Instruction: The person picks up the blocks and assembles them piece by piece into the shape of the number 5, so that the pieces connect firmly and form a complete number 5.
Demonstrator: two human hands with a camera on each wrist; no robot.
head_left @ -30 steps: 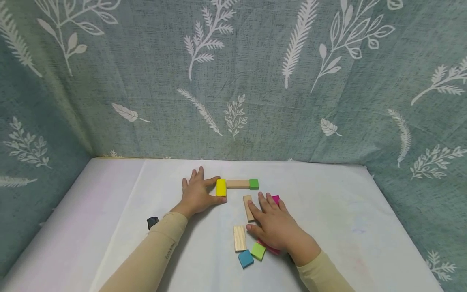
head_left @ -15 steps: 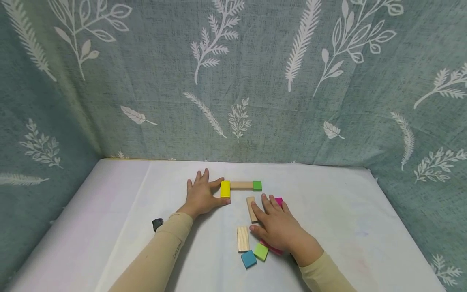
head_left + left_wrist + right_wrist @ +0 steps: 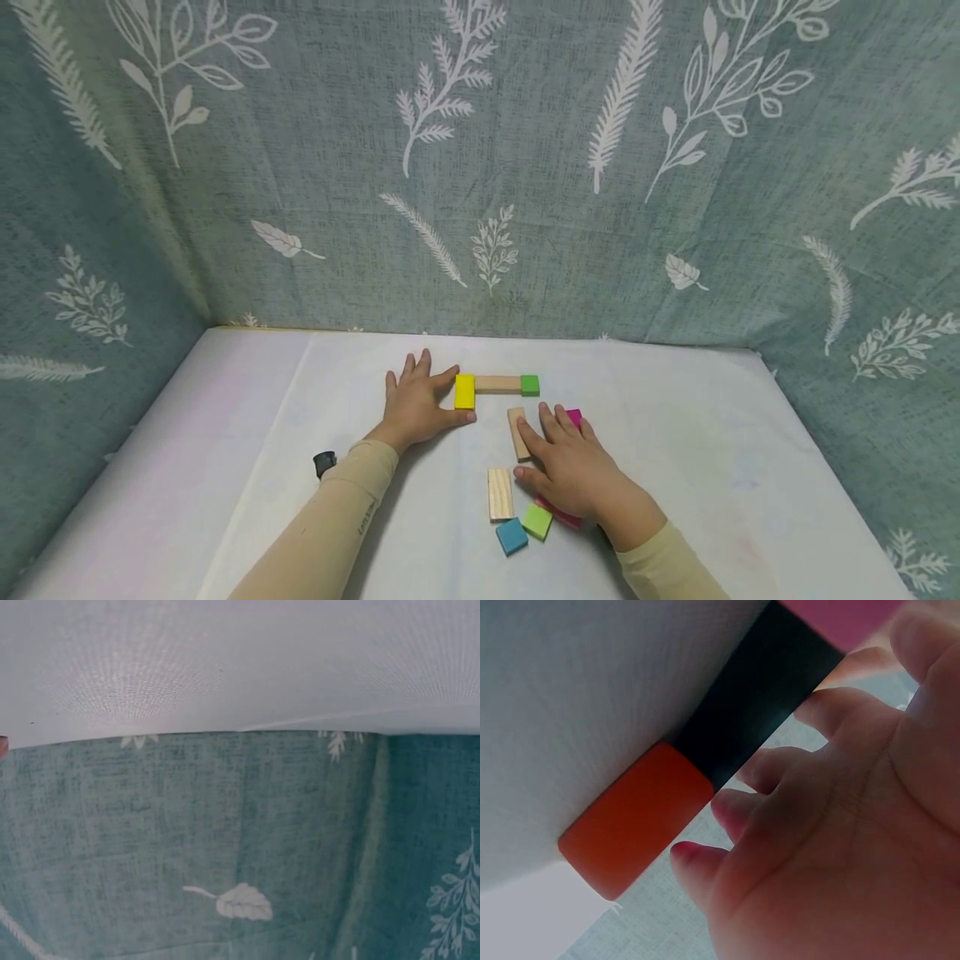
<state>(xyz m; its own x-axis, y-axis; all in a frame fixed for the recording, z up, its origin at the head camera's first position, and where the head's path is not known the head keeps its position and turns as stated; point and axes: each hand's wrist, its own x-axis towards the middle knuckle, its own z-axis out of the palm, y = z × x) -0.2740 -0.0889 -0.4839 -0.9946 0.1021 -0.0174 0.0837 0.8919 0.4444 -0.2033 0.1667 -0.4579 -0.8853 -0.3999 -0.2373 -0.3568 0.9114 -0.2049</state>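
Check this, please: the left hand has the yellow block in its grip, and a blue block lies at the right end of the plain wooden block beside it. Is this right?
Not entirely: a green block, not a blue one, lies at that end, as the head view shows. The left hand has the yellow block in its grip, with the plain wooden block beside it.

Leafy teal cloth, white tabletop

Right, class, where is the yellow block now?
In the head view, the yellow block sits just left of centre, pinched by the left hand, at the left end of a wooden block with a green block to its right.
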